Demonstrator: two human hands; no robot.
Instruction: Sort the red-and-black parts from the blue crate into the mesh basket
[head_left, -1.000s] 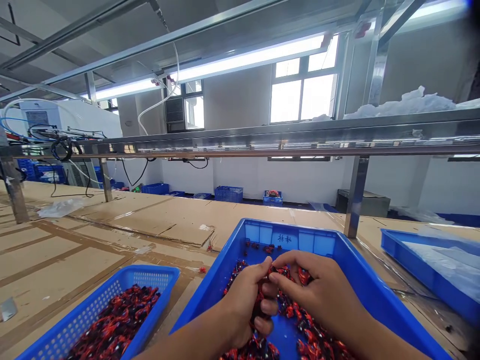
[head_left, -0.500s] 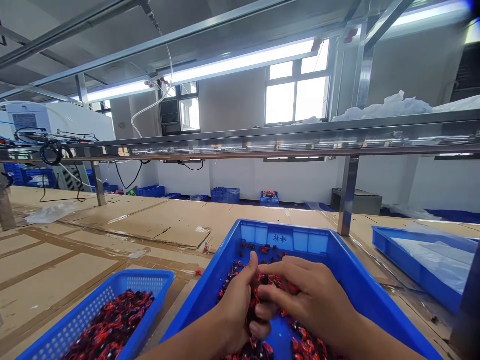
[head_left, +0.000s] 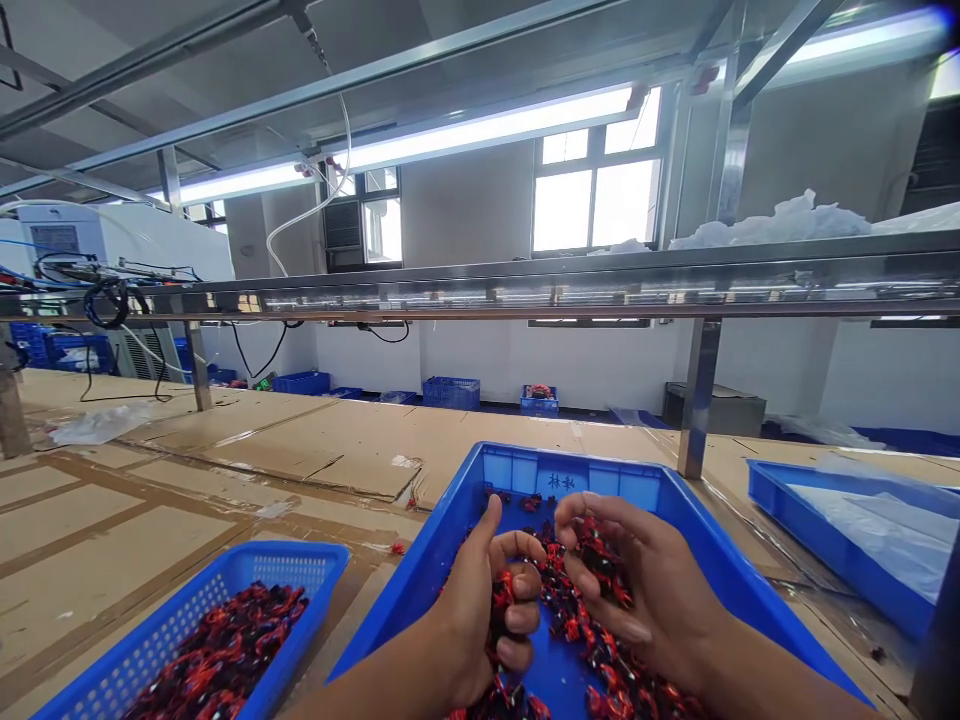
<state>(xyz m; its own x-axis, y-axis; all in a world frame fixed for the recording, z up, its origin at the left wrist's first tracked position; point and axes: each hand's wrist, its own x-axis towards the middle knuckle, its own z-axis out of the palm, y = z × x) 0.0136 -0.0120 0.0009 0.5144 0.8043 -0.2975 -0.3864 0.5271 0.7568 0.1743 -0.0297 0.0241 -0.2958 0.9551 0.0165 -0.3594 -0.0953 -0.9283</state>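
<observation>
Both my hands are over a large blue tray (head_left: 615,482) that holds many small red and black pieces (head_left: 559,590), their exact kind too small to make out. My left hand (head_left: 469,595) has its thumb raised and its fingers curled around a few of these pieces, which show between palm and fingertips. To the right, my right hand (head_left: 667,590) is cupped, fingers bent, with a clump of red and black pieces (head_left: 600,560) in it. The two hands are apart. Part of each palm is hidden.
Left of the tray stands a blue perforated basket (head_left: 330,560) with more red and black pieces. A blue tray (head_left: 780,490) with white plastic bags lies at right. A metal post (head_left: 701,400) rises behind the large tray. A metal shelf (head_left: 465,290) crosses above the cardboard-covered table (head_left: 300,450).
My hands were close together with the fingers meeting; now the right hand has moved right and away from the left. A clump of pieces now shows in the right hand.
</observation>
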